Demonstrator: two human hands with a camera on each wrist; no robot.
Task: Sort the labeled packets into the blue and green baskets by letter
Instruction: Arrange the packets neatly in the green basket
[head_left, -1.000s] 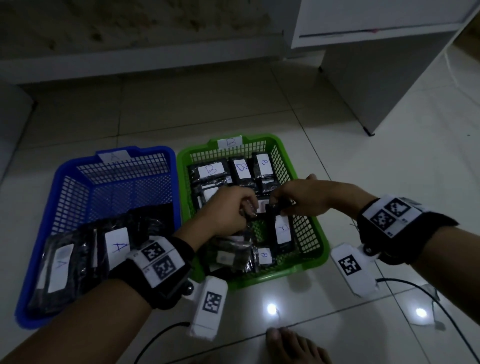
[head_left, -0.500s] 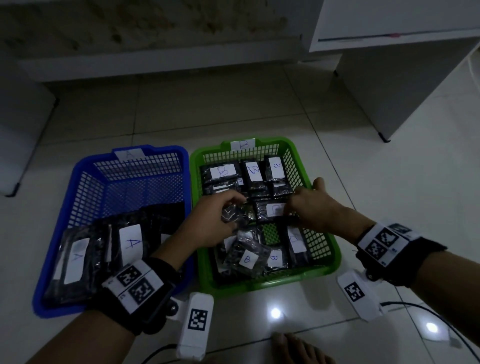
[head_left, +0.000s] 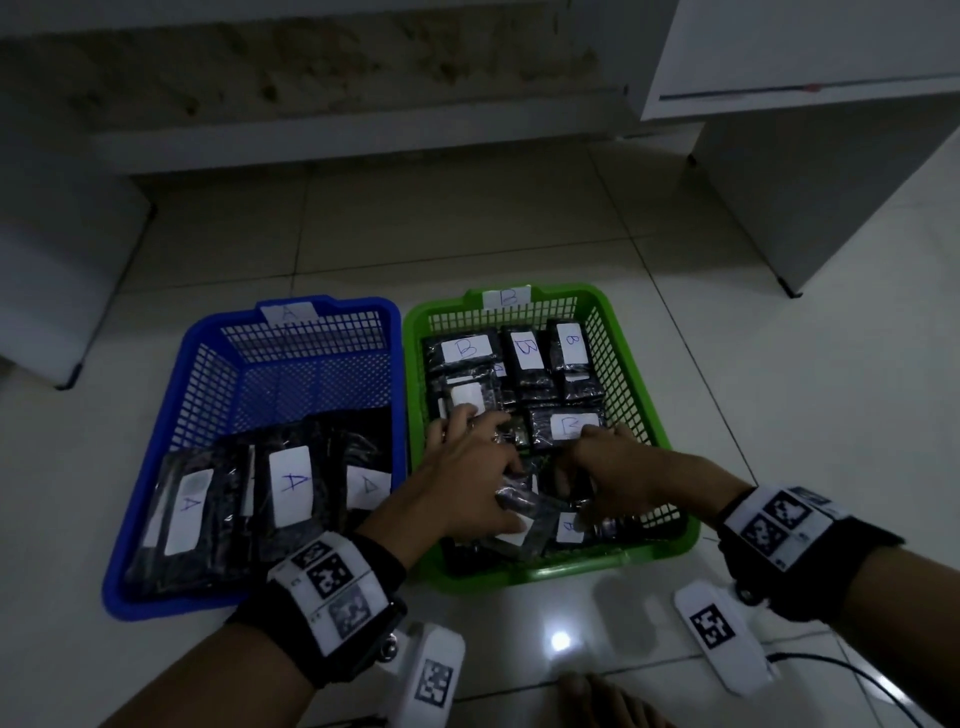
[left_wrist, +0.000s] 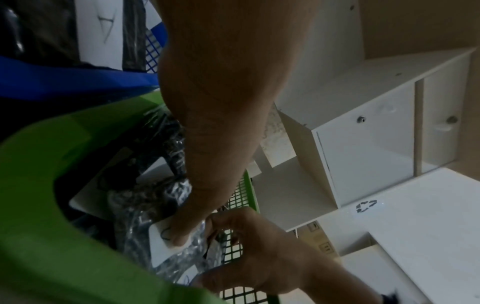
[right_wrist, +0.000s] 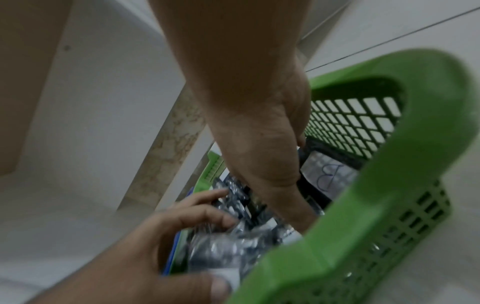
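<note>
Both hands work inside the green basket: the left hand lies spread, fingers fairly straight, over a crinkled clear-wrapped black packet near the front wall, its thumb pressing the packet's white label in the left wrist view, while the right hand reaches in beside it with fingers bent down among the packets; whether it actually pinches one cannot be told. The white tiled floor carries two slotted plastic baskets side by side, a white cabinet standing behind. The blue plastic basket, tagged A, holds black packets with white labels marked A lying with long axes running front to back. The green plastic basket, tagged B, holds the B packets; the back row also points front to back, one in mid-basket lies crosswise, and those under the hands are tilted and overlapping. The likely risk is that slick, loosely heaped wrappers slide as the hands rummage, turning labels face down, so a stray letter could be missed or a packet misread in this dim light.
</note>
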